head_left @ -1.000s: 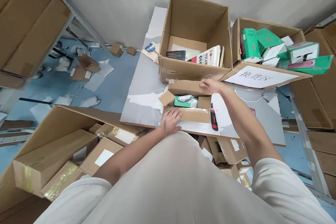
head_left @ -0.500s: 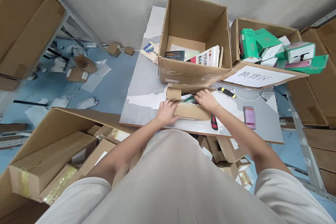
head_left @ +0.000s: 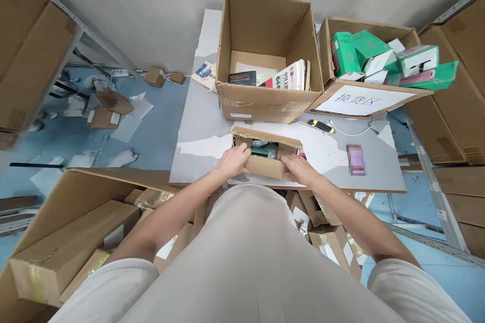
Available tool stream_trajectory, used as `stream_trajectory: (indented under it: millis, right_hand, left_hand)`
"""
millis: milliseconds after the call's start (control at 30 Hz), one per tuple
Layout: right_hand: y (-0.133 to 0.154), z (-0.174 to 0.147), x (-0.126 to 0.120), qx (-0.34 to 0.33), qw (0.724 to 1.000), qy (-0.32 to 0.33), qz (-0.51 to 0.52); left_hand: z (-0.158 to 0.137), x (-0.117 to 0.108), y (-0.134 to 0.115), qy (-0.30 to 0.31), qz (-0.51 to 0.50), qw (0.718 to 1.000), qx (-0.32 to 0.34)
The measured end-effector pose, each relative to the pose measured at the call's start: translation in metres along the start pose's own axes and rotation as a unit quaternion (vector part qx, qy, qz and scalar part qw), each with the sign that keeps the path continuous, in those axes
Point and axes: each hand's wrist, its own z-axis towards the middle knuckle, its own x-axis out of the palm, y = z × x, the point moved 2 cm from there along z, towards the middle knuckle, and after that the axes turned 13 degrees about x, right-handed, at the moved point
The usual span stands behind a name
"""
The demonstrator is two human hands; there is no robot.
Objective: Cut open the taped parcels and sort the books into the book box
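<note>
Grey table (head_left: 193, 164) spreads under the tall box (head_left: 265, 103), which I see holding a few books, a white one (head_left: 290, 75) and a dark one (head_left: 242, 78) among them. Left of the tall box and nearer the person, a big open carton (head_left: 76, 189) is packed with parcels (head_left: 83, 242). Right beside the tall box, a lower box (head_left: 325, 53) is heaped with green boxes (head_left: 369, 50), a handwritten sign (head_left: 359, 102) across its front. The small carton (head_left: 265, 166) sits on the table just in front of the tall box, its open top facing up; its long axis runs left to right along the tall box's front, right end slightly nearer the person. Inside it I make out something green (head_left: 259, 151) and clear wrapping. Half a second ago the right hand (head_left: 297, 169) was at that opening; now it grips the near wall's right corner, while the left hand (head_left: 234, 160) clasps the wall's left end. Forward and right of the tall box lie a pink phone (head_left: 356, 160) and a yellow-and-black cutter (head_left: 321, 126). The red-and-black cutter (head_left: 302, 153), plainly visible before, now shows merely a bit of red beyond the right hand.
</note>
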Motion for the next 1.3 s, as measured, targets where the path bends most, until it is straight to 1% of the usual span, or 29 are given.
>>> stream_trajectory:
  millis: [133, 167, 233, 267, 333, 400, 433, 467, 533, 567, 600, 667, 767, 867, 967, 1033, 1167, 1300]
  right_hand:
    - [0.003, -0.013, 0.016, -0.022, 0.999, -0.044, -0.011]
    - [0.002, -0.014, 0.02, -0.023, 0.998, -0.049, -0.015]
    - [-0.004, -0.015, 0.024, -0.023, 0.999, -0.039, -0.01]
    - [-0.008, -0.013, 0.024, -0.028, 0.999, -0.03, 0.0]
    - [-0.018, -0.008, 0.018, -0.059, 0.998, -0.021, 0.026]
    - [-0.025, -0.001, 0.006, -0.107, 0.993, -0.018, 0.048]
    - [-0.028, 0.002, 0.0, -0.124, 0.991, -0.01, 0.053]
    - [-0.029, 0.006, -0.005, -0.128, 0.99, 0.006, 0.056]
    - [-0.03, 0.013, -0.012, -0.102, 0.992, 0.055, 0.053]
    - [-0.029, 0.015, -0.015, -0.082, 0.993, 0.078, 0.046]
    - [-0.028, 0.016, -0.016, -0.06, 0.993, 0.096, 0.032]
    - [-0.024, 0.017, -0.018, -0.021, 0.993, 0.112, -0.008]
    - [-0.019, 0.009, -0.019, 0.022, 0.993, 0.106, -0.056]
    - [-0.014, -0.006, -0.014, 0.035, 0.995, 0.075, -0.064]
    - [-0.012, -0.023, -0.004, 0.027, 0.997, 0.022, -0.064]
    - [-0.01, -0.032, 0.003, 0.027, 0.998, -0.004, -0.058]
    - [-0.004, -0.044, 0.016, 0.039, 0.997, -0.036, -0.05]
    - [0.002, -0.053, 0.027, 0.054, 0.996, -0.049, -0.058]
  left_hand:
    - [-0.007, 0.011, -0.008, 0.029, 0.011, 1.0, 0.002]
    - [-0.007, 0.014, -0.01, 0.035, 0.01, 0.999, 0.0]
    - [-0.004, 0.014, -0.012, 0.045, 0.002, 0.999, -0.01]
    - [-0.001, 0.011, -0.012, 0.049, -0.004, 0.999, -0.012]
    - [0.007, -0.002, -0.012, 0.046, -0.021, 0.999, -0.004]
    - [0.016, -0.021, -0.008, 0.019, -0.039, 0.999, 0.02]
    - [0.021, -0.029, -0.004, 0.0, -0.048, 0.998, 0.038]
    - [0.027, -0.036, 0.0, -0.021, -0.053, 0.996, 0.062]
    - [0.038, -0.042, 0.013, -0.056, -0.045, 0.991, 0.117]
    - [0.043, -0.04, 0.02, -0.068, -0.033, 0.987, 0.144]
    - [0.048, -0.036, 0.029, -0.073, -0.018, 0.984, 0.163]
    - [0.059, -0.021, 0.046, -0.058, -0.002, 0.983, 0.173]
    - [0.07, 0.004, 0.066, -0.02, -0.028, 0.989, 0.142]
    - [0.077, 0.017, 0.077, 0.011, -0.055, 0.994, 0.093]
    - [0.079, 0.019, 0.082, 0.043, -0.047, 0.997, 0.039]
    - [0.08, 0.017, 0.083, 0.052, -0.036, 0.998, 0.011]
    - [0.081, 0.016, 0.082, 0.064, -0.027, 0.997, -0.021]
    - [0.084, 0.018, 0.08, 0.065, -0.025, 0.996, -0.047]
